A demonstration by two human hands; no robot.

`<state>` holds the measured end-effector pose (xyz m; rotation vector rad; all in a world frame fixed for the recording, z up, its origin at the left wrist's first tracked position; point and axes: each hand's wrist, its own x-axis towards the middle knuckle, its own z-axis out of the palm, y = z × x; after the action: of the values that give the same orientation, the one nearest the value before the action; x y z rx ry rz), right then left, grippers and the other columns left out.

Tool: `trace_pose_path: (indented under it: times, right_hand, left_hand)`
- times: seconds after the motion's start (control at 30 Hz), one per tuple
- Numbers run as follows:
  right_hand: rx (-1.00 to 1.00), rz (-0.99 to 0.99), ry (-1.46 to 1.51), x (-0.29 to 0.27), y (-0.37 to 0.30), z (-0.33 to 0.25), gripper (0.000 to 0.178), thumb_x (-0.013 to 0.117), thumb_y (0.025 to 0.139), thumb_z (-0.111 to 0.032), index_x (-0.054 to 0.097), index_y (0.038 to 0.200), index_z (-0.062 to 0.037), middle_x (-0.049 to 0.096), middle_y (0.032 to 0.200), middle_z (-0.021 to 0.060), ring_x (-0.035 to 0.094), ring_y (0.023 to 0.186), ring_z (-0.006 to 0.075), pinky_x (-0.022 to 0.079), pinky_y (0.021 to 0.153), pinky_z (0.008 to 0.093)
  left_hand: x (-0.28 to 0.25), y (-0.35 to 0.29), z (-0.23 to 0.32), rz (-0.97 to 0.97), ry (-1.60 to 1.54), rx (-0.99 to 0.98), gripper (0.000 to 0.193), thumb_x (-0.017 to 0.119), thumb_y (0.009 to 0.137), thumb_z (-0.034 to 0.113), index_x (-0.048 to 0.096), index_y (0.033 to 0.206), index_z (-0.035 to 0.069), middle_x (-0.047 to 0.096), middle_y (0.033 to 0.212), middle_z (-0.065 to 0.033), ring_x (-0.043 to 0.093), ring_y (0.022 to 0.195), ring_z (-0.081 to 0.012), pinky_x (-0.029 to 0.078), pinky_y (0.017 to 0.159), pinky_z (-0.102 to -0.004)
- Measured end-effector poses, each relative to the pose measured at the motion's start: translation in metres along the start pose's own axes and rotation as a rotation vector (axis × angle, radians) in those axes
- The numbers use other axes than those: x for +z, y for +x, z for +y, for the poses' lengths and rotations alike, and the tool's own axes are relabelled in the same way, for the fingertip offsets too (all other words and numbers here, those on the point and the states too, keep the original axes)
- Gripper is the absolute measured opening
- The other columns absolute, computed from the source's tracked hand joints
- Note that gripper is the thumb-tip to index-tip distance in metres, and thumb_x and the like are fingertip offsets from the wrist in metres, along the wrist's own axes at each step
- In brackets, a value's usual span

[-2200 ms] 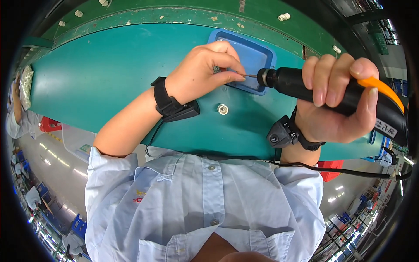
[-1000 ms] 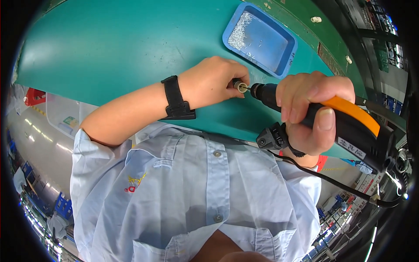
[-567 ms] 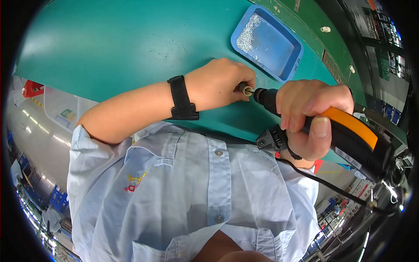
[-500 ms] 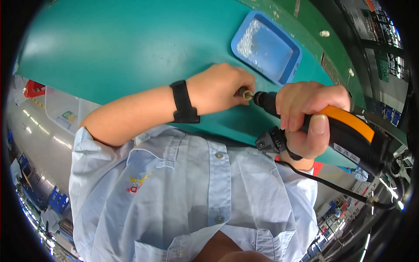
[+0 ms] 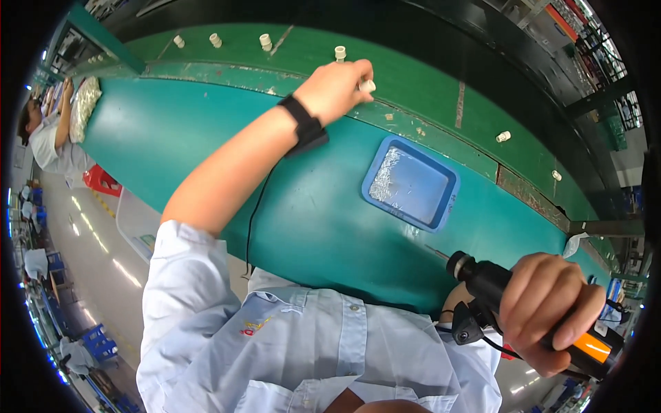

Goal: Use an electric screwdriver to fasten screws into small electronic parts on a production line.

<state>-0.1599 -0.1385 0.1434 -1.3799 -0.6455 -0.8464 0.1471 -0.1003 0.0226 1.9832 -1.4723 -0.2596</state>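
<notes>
My left hand [image 5: 335, 91] reaches over the far edge of the bench, its fingers closed on a small white plastic fitting [image 5: 367, 86]. Just beyond those fingers another white fitting [image 5: 340, 53] stands on the green belt. At the lower right, my right hand [image 5: 547, 310] wraps around a black and orange electric screwdriver [image 5: 487, 281]. Its thin bit points left over the bench, touching nothing. Between the two hands lies a blue tray [image 5: 452, 199] with many small silvery screws heaped at its left side. Both wrists wear black straps.
More white fittings [image 5: 266, 42] are spaced along the green belt [image 5: 413, 82], two of them on the right [image 5: 503, 136]. A raised ledge divides it from the teal bench [image 5: 310, 206]. At the far left, another person [image 5: 51, 138] sits near a clear bag [image 5: 85, 109]. A black cable hangs over the bench's near edge.
My left hand has moved away from the bit to the far ledge with the fitting. My right hand has drawn the screwdriver down and right. The view now takes in more of the belt.
</notes>
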Motion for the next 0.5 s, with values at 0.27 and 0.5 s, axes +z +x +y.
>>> trace_pose_path:
  times: [0.27,0.5]
  right_hand:
    - [0.054,0.226,-0.181,-0.023,0.007,0.000,0.031,0.062,0.089,-0.030,0.043,0.099,-0.0081,0.054,0.064,0.0011,0.054,0.051,0.0118,0.041,0.048,0.0250]
    - [0.058,0.391,-0.352,-0.040,0.010,-0.001,0.026,0.049,0.093,-0.030,0.045,0.100,-0.0053,0.046,0.060,0.0000,0.044,0.050,0.0100,0.038,0.052,0.0239]
  left_hand:
    - [0.022,0.071,-0.038,0.082,0.256,0.123,0.029,0.075,0.072,0.016,0.065,0.097,0.005,0.065,0.093,-0.0124,0.062,0.085,-0.0292,0.050,0.074,-0.0362]
    - [-0.027,0.061,-0.063,0.271,-0.010,-0.094,0.033,0.075,0.077,0.018,0.064,0.106,0.007,0.067,0.092,-0.0085,0.063,0.076,-0.0182,0.051,0.073,-0.0316]
